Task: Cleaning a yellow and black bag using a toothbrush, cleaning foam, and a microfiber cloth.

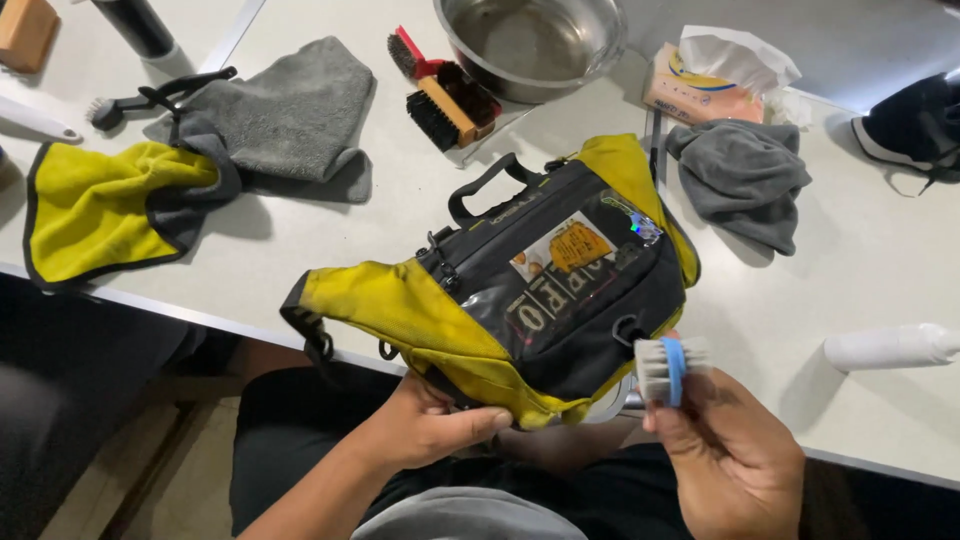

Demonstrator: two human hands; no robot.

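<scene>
Bag (pixel 520 290), yellow-black, center frame, lower edge pinched by left hand (pixel 425 425); right hand (pixel 735 460) grips one blue-banded brush (pixel 670 368) beside it. Two grey cloths.

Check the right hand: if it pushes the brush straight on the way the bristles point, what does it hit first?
Probably the yellow and black bag. The right hand holds the small blue-banded brush with its bristles beside the bag's lower right corner; nothing shows between them, though depth is unclear.
</scene>
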